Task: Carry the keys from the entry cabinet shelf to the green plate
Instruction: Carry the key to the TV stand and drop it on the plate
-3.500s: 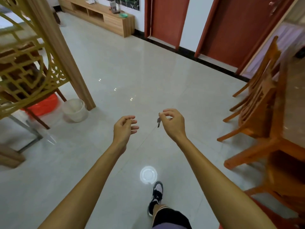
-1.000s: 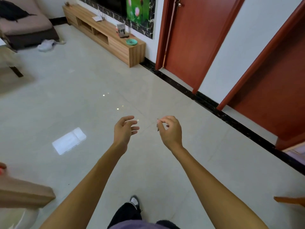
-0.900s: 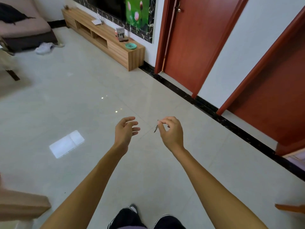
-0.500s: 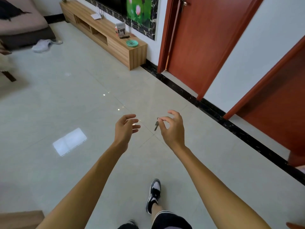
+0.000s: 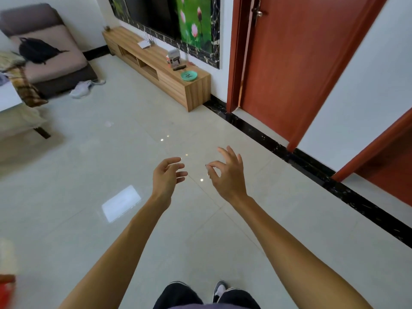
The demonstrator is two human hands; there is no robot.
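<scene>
A person's right hand pinches small metal keys between thumb and forefinger above the pale tiled floor; the left hand hangs loosely spread. The round green plate sits on a low wooden cabinet ahead.

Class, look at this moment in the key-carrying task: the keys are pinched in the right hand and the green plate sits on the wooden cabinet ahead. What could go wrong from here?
1. The right hand pinches the keys with only thumb and forefinger; they might slip onto the tiled floor.
2. The green plate sits near the wooden cabinet end; a careless drop could nudge it off.
</scene>
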